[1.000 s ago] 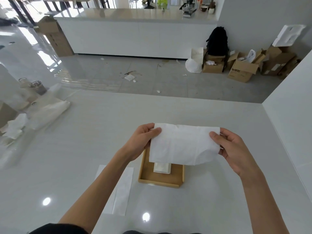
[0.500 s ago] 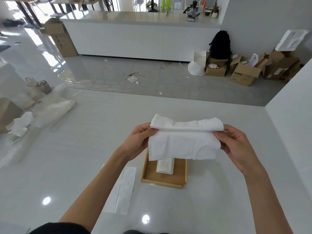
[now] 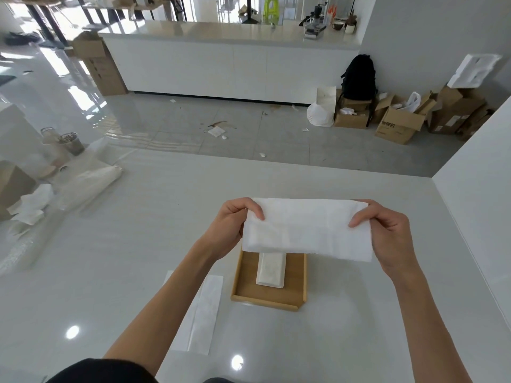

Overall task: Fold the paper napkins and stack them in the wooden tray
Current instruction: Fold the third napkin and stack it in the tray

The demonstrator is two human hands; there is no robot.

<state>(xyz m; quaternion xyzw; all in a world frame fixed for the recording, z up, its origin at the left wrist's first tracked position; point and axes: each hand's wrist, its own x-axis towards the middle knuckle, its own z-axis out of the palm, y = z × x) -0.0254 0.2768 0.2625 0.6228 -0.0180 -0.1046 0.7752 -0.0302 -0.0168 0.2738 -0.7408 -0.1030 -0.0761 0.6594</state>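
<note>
I hold a white paper napkin (image 3: 307, 228) in the air, folded into a wide flat band. My left hand (image 3: 235, 225) pinches its upper left corner and my right hand (image 3: 387, 233) pinches its right end. Directly below lies the wooden tray (image 3: 244, 286) on the white table. Inside the tray rests a narrow stack of folded napkins (image 3: 271, 270), its far end hidden by the held napkin. A long flat napkin (image 3: 201, 310) lies on the table left of the tray, partly under my left forearm.
Plastic wrapping, crumpled paper (image 3: 30, 205) and a metal cup (image 3: 72, 143) sit at the table's far left. A white wall (image 3: 475, 205) borders the table on the right. The table's far edge drops to a tiled floor with cardboard boxes (image 3: 398, 125).
The napkin's top flap has come over and down, so it now hangs as a flat doubled band. Both hands have shifted their pinch to the upper corners.
</note>
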